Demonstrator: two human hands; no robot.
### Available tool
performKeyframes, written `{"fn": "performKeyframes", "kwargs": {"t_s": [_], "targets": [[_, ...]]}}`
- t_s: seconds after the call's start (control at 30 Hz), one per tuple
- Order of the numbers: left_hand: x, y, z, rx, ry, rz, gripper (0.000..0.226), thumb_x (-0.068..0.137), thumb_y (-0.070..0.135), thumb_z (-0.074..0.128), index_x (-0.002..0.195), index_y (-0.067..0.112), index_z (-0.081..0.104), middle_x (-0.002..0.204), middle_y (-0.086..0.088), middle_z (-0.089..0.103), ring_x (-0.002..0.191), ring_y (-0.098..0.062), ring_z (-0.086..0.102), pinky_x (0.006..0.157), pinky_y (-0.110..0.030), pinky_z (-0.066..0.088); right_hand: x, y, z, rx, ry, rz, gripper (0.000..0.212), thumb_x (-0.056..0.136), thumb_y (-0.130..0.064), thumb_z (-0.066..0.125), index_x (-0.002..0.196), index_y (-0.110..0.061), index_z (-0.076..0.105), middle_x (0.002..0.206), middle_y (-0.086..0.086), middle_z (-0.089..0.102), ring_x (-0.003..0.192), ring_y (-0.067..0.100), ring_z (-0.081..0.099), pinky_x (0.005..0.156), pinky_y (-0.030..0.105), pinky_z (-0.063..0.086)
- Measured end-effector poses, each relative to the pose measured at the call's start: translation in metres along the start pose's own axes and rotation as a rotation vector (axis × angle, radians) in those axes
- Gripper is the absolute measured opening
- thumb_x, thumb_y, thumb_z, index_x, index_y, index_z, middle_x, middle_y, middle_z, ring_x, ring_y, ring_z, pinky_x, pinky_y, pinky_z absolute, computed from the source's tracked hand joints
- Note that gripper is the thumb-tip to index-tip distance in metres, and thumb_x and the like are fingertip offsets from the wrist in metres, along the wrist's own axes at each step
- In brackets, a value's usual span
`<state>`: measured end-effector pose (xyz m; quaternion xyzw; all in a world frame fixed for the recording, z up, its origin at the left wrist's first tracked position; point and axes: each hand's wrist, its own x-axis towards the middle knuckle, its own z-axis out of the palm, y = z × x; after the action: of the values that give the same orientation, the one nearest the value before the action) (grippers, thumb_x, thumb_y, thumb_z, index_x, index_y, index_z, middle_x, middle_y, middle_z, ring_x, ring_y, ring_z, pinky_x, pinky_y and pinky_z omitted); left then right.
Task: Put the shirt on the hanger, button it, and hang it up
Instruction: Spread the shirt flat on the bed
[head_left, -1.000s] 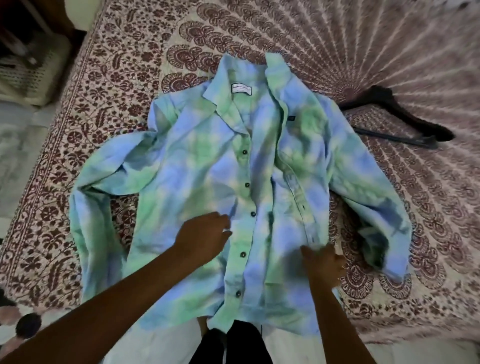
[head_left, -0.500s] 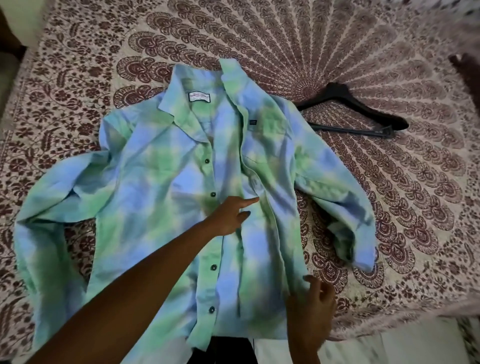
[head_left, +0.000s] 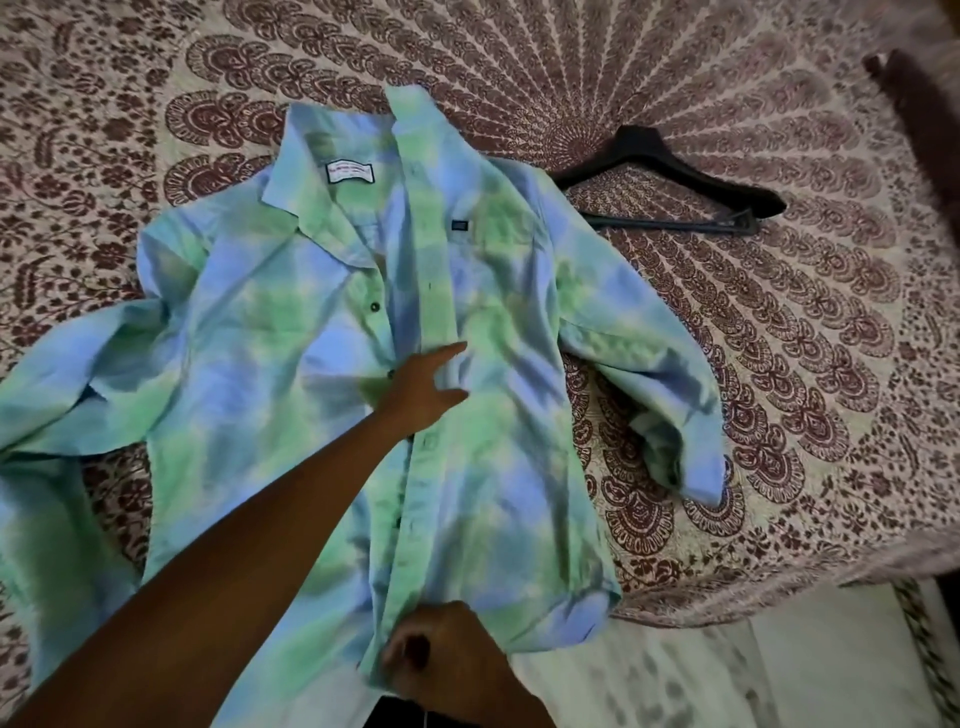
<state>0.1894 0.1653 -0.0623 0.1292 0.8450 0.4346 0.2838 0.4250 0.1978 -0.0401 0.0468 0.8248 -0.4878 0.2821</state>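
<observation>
A blue-and-green tie-dye shirt (head_left: 291, 364) lies face up on the bed, collar away from me, sleeves spread to both sides. Its right front panel now lies across the button strip. My left hand (head_left: 423, 387) rests flat on the middle of the front, fingers straight and pointing right. My right hand (head_left: 441, 660) grips the bottom hem of the front panel at the bed's near edge. A black plastic hanger (head_left: 670, 187) lies on the bed just right of the shirt's shoulder, apart from both hands.
The bed is covered by a cream and maroon mandala-print sheet (head_left: 779, 338). Its near edge runs along the lower right, with pale floor (head_left: 727, 670) below. A dark piece of furniture (head_left: 930, 156) stands at the right edge.
The right front panel has been drawn left over the button strip. My left hand slid up and right along the placket; my right hand moved left to the hem and gripped it.
</observation>
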Motion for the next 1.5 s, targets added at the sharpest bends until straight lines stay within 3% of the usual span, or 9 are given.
{"fn": "performKeyframes", "kwargs": {"t_s": [0.2,0.3,0.4,0.57,0.77,1.0,1.17,1.33,1.5], "targets": [[-0.023,-0.044,-0.02,0.199,-0.031,-0.09,0.065,0.069,0.025,0.08,0.128,0.024,0.054,0.127,-0.016,0.049,0.117,-0.03,0.053,0.1,-0.033,0.041,0.023,0.026,-0.047,-0.213,-0.177,0.174,0.034,0.074,-0.037,0.06,0.1,-0.017,0.069,0.108,0.007,0.067,0.102,0.023,0.061,0.087,0.031,0.047],[-0.022,-0.05,-0.032,0.12,0.114,0.02,0.055,0.067,0.046,0.074,0.115,0.021,0.065,0.108,-0.009,0.049,0.087,-0.025,0.061,0.088,-0.03,0.049,0.047,0.021,-0.09,-0.142,0.063,0.213,0.04,0.066,-0.05,0.06,0.089,-0.019,0.071,0.09,0.001,0.071,0.083,0.008,0.062,0.074,0.023,0.047],[-0.006,-0.041,-0.064,0.098,0.344,0.082,0.026,0.081,0.022,0.069,0.106,0.015,0.068,0.102,-0.003,0.053,0.069,-0.017,0.056,0.072,-0.011,0.047,0.082,0.003,-0.143,-0.17,0.315,0.196,0.017,0.078,-0.031,0.071,0.09,-0.02,0.069,0.076,-0.005,0.065,0.073,0.007,0.06,0.066,0.021,0.042],[0.056,-0.049,-0.145,0.417,0.594,0.082,0.038,0.088,0.003,0.043,0.124,0.001,0.055,0.122,-0.025,0.053,0.113,-0.04,0.051,0.097,-0.042,0.038,0.168,-0.033,-0.225,-0.277,0.527,0.047,0.015,0.081,-0.02,0.069,0.092,-0.01,0.069,0.086,0.007,0.07,0.082,0.021,0.064,0.072,0.031,0.047],[0.141,-0.069,-0.216,0.775,0.382,-0.392,0.068,0.088,0.01,0.047,0.145,-0.003,0.011,0.147,-0.033,0.019,0.136,-0.049,0.018,0.112,-0.056,0.013,0.313,-0.067,-0.315,-0.626,0.597,-0.197,0.024,0.079,-0.005,0.053,0.097,0.002,0.069,0.102,0.024,0.066,0.097,0.039,0.061,0.086,0.039,0.047],[0.203,-0.075,-0.27,0.688,0.116,-0.262,0.077,0.07,0.062,0.047,0.113,0.0,0.061,0.11,-0.028,0.059,0.106,-0.039,0.057,0.084,-0.039,0.043,0.426,-0.062,-0.368,-0.685,0.255,0.218,0.03,0.09,-0.024,0.054,0.107,-0.001,0.057,0.112,0.024,0.06,0.105,0.037,0.058,0.082,0.038,0.045],[0.245,-0.056,-0.313,0.736,0.357,-0.177,0.028,0.087,0.024,0.061,0.099,-0.001,0.065,0.1,-0.033,0.059,0.095,-0.045,0.059,0.077,-0.044,0.046,0.457,-0.083,-0.409,-0.698,0.494,0.2,0.022,0.089,-0.011,0.052,0.107,-0.003,0.063,0.112,0.024,0.062,0.104,0.039,0.06,0.084,0.04,0.048],[0.286,-0.027,-0.323,0.788,0.478,-0.223,0.035,0.088,0.035,0.057,0.1,0.003,0.062,0.103,-0.03,0.06,0.096,-0.045,0.058,0.073,-0.042,0.048,0.494,-0.1,-0.443,-0.765,0.507,0.18,0.025,0.085,-0.018,0.06,0.106,-0.004,0.06,0.11,0.023,0.062,0.102,0.038,0.06,0.081,0.04,0.048],[0.284,-0.023,-0.265,0.773,0.555,-0.215,0.049,0.08,-0.001,0.053,0.127,0.002,0.042,0.128,-0.029,0.041,0.115,-0.046,0.042,0.09,-0.052,0.04,0.477,-0.091,-0.404,-0.917,0.527,0.071,0.051,0.085,-0.034,0.058,0.126,-0.007,0.046,0.126,0.023,0.046,0.117,0.038,0.044,0.098,0.043,0.037]]}}
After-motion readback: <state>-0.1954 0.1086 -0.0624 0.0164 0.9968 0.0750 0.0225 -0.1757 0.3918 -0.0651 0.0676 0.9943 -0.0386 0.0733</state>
